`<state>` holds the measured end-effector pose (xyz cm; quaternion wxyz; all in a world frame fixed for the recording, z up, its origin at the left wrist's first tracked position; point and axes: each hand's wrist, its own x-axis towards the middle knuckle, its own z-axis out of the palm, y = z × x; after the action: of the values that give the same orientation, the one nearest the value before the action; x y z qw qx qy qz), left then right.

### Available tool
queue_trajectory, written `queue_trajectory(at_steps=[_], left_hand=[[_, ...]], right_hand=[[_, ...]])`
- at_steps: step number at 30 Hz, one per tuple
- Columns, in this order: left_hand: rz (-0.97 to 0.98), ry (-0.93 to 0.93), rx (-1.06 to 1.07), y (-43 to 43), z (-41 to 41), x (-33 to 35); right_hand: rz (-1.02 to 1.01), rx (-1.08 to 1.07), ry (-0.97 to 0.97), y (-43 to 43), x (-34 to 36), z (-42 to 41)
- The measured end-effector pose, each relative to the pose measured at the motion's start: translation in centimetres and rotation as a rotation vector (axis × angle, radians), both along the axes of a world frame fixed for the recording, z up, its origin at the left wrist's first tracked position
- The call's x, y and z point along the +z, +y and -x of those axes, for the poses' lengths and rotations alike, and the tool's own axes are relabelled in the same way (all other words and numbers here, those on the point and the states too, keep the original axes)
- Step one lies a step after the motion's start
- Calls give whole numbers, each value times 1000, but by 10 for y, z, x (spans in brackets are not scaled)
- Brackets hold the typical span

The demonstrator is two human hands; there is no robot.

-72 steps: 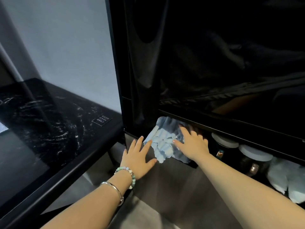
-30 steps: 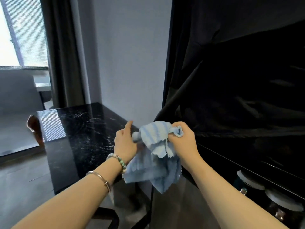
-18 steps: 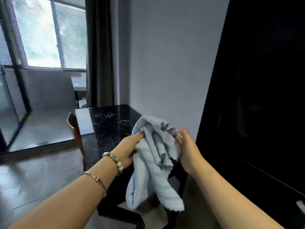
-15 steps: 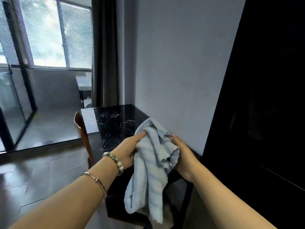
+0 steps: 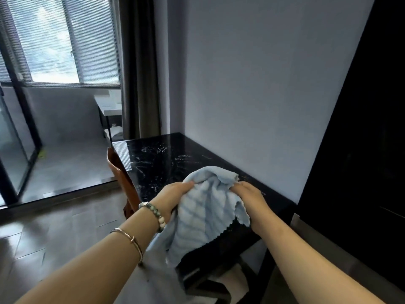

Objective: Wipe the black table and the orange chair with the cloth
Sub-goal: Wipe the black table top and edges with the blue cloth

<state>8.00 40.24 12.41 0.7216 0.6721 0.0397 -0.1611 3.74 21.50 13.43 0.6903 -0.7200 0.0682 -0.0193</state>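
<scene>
- Our left grip [image 5: 173, 197] clasps the left side of the pale blue cloth [image 5: 206, 213], thumb on top.
- Our right grip [image 5: 249, 200] holds the cloth's right edge.
- The cloth hangs bunched between them, above the near end of the black counter [image 5: 166, 159].
- The orange chair [image 5: 122, 176] stands against the counter's left edge.

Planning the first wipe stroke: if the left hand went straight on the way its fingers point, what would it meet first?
The cloth, which the left hand grips. Past its bunched top lies the right hand, also holding it, with the black table beneath; depth there is unclear.
</scene>
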Motion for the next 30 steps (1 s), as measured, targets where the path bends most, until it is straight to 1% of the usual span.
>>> queue_trajectory(at_steps=[3,6,8,11,14,16,17,18,20,21,22,24,25,27,29,30], left_hand=[[50,45,-33,6,-4,3],[107,74,9,11,-8,5],[86,53,75,15,-9,5],[31,-29,131,22,-10,5],[-23,-88,142,27,-10,12],[-54,-97,140,29,-11,16],[-75,-99,136,29,-11,18],[-86,-103,130,29,-12,20],[-79,-122,135,28,-12,25],[-71,-139,133,27,-13,27],[-66,-164,125,24,-15,29],[-69,-217,85,18,-15,35],[-75,-238,50,14,-14,37],[-72,-273,-43,7,-12,42],[-45,-299,-119,2,-10,46],[-26,-315,-131,1,-11,47]], right_hand=[[82,-40,-29,5,9,-5],[2,-35,-107,10,17,-11],[-11,30,-78,15,23,-13],[48,97,2,23,25,-19],[-57,43,-13,30,13,-31],[-43,-41,24,28,6,-39],[7,-104,35,25,3,-43],[119,-178,31,22,-1,-47],[455,-307,-20,20,-5,-50],[553,-334,-94,21,-4,-48],[560,-315,-179,24,-3,-46],[436,-166,-297,28,1,-41],[386,-62,-300,30,4,-37],[295,145,-212,30,10,-30],[255,290,-141,25,14,-26],[258,345,-147,22,15,-25]])
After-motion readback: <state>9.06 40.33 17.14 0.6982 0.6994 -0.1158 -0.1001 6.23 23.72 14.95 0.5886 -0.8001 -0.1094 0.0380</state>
